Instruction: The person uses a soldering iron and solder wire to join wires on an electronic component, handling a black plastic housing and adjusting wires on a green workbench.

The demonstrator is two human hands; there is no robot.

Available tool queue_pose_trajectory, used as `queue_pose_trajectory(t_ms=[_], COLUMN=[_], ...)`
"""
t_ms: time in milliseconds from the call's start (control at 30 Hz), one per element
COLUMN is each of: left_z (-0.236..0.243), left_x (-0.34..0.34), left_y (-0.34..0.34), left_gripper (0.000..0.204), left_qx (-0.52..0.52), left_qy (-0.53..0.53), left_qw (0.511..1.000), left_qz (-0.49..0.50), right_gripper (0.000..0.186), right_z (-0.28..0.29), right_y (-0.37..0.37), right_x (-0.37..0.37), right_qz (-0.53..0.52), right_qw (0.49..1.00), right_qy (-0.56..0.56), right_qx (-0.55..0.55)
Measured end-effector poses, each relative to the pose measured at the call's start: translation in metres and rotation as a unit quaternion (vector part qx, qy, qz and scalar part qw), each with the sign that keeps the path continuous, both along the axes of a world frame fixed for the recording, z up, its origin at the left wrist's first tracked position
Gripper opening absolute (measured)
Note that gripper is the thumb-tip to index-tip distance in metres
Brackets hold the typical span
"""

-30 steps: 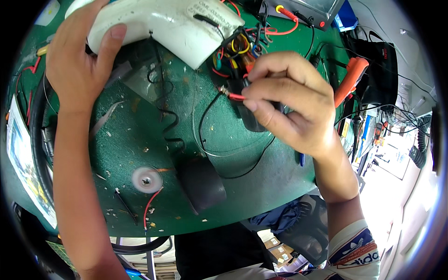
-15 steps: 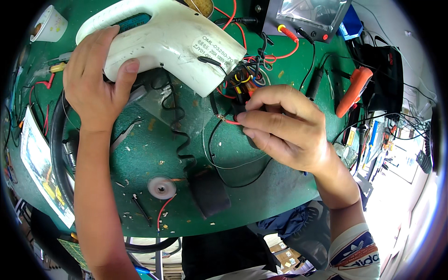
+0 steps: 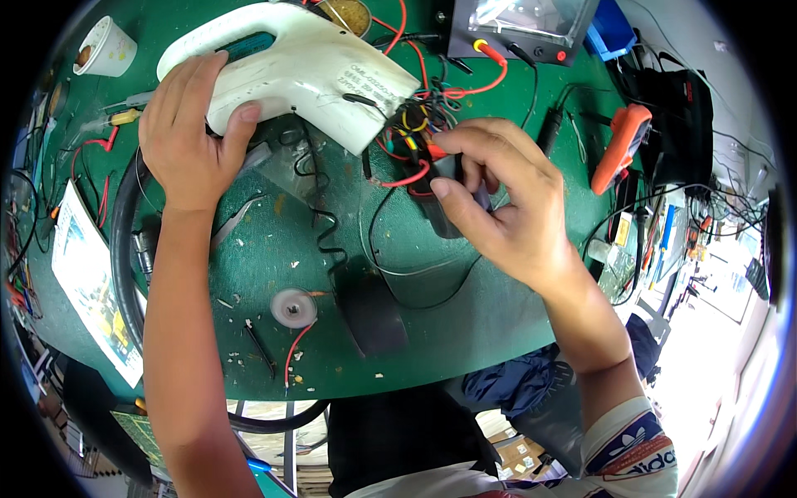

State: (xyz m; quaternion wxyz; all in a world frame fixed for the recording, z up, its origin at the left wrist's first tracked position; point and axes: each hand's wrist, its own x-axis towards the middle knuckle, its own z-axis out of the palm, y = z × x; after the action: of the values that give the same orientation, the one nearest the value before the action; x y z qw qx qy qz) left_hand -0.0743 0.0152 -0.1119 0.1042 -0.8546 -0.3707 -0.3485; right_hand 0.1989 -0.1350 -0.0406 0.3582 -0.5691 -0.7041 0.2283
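Head view, standing here I go left to right across the green table [image 3: 465,349]. Far left: white paper cup [image 3: 106,47] near the back, printed sheet [image 3: 95,282] lying flat at the near side, thick black cable [image 3: 124,241] curving just beside it. Next, left hand [image 3: 189,137] clamped on the handle part of a white gun-shaped casing [image 3: 303,70], fingers over the top, thumb along the lower edge. Casing lies on the table, its wide end pointing right toward the wires. Below the hand, tweezers [image 3: 235,217]; farther down, a pale spool [image 3: 293,308] with a short red lead [image 3: 292,357] beside it. Wavy black wire [image 3: 330,241] runs down from the casing toward a black tube [image 3: 371,322]. Middle: wire bundle [image 3: 409,123] at the casing's wide end, a red wire [image 3: 407,179] bending up just left of the right hand [image 3: 521,195]. That hand has thumb and forefinger apart; curled fingers partly hidden, can't tell if they touch the dark block [image 3: 440,217] under them. Behind, metal box [image 3: 519,29] with a screen, leads plugged in. Right side: blue bin [image 3: 610,31], orange meter [image 3: 621,148], black bag [image 3: 677,133] next to it.
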Motion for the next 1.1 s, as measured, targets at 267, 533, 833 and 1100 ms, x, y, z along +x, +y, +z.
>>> queue_pose_trajectory(t_ms=[267, 533, 833, 1100], left_z=[0.008, 0.022, 0.020, -0.001], left_x=[0.002, 0.004, -0.001, -0.050], left_y=[-0.002, -0.005, 0.010, 0.055], left_gripper=[0.059, 0.069, 0.062, 0.065], left_qx=[-0.025, -0.089, -0.208, -0.293], left_qy=[0.020, 0.074, 0.084, 0.153], left_qw=[0.999, 0.993, 0.974, 0.944], left_qz=[-0.009, -0.018, -0.026, 0.008], right_gripper=[0.035, 0.030, 0.020, 0.034], right_z=[0.020, 0.025, 0.001, -0.121], right_y=[-0.069, -0.192, -0.379, -0.634], right_x=[-0.009, -0.023, -0.009, 0.017], right_qz=[-0.083, -0.166, -0.219, -0.183], right_qw=[0.996, 0.980, 0.910, 0.708], right_qy=[0.005, 0.084, 0.142, 0.012], right_qx=[0.020, -0.076, -0.323, -0.682])
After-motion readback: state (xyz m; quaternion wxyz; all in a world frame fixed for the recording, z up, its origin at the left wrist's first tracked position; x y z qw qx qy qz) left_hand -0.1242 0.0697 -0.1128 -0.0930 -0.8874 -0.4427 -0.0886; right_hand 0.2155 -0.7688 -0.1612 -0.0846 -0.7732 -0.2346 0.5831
